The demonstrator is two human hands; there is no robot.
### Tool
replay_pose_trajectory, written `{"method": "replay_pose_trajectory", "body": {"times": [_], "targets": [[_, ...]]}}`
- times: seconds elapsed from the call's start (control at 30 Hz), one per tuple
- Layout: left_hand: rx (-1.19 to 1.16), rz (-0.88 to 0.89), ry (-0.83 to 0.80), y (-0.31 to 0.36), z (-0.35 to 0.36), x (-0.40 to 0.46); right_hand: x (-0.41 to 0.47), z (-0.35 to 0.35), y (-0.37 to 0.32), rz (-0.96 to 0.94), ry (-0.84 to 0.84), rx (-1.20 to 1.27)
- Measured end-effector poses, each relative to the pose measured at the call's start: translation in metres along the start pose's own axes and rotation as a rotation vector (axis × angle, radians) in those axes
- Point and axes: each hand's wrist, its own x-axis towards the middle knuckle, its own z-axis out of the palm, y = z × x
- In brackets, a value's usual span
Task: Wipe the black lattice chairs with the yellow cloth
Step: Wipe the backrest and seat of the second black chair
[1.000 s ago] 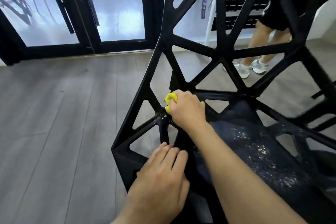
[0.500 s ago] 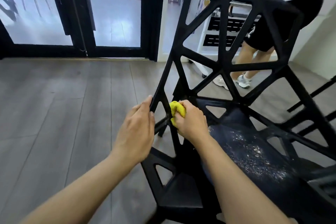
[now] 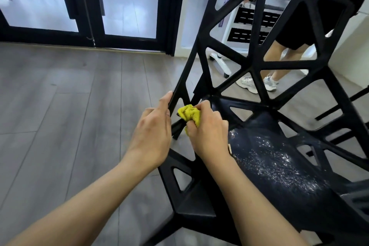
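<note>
A black lattice chair [image 3: 257, 62] fills the right half of the view, its seat speckled with pale dust. My right hand [image 3: 209, 134] grips a bunched yellow cloth [image 3: 189, 115] and presses it against a strut where the left edge of the backrest meets the seat. My left hand [image 3: 153, 132] sits just left of the cloth and holds the outer left bar of the chair frame, fingers wrapped round the bar's edge.
A person in black shorts and white sneakers [image 3: 255, 84] stands behind the chair beside a white wheeled rack [image 3: 247, 26]. Black-framed glass doors [image 3: 127, 4] line the back. Grey wood flooring [image 3: 60, 106] spreads to the left. Another dark frame [image 3: 343, 106] lies at right.
My left hand rose from the seat's front corner to the chair's left bar and stays there. The cloth has shifted slightly along the strut, and the view has come closer.
</note>
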Motion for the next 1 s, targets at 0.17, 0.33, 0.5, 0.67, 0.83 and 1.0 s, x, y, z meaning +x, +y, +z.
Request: {"method": "replay_pose_trajectory", "body": {"times": [0.17, 0.33, 0.5, 0.67, 0.83, 1.0], "targets": [[-0.006, -0.005, 0.007, -0.002, 0.000, -0.002, 0.015, -0.007, 0.013, 0.182, -0.103, 0.101], [0.004, 0.010, 0.026, -0.002, 0.003, 0.000, -0.022, -0.020, 0.007, -0.152, -0.117, 0.111], [0.011, 0.021, -0.017, -0.004, 0.000, 0.001, -0.025, -0.009, 0.005, -0.125, 0.011, -0.019], [0.037, 0.062, -0.014, -0.005, 0.001, 0.002, 0.032, -0.001, 0.027, 0.076, -0.049, -0.266], [0.042, 0.074, -0.011, -0.005, 0.003, 0.003, 0.044, -0.001, 0.031, 0.005, -0.055, -0.270], [0.025, 0.060, -0.006, -0.006, 0.002, 0.002, 0.008, -0.012, 0.018, -0.145, -0.068, -0.208]]}}
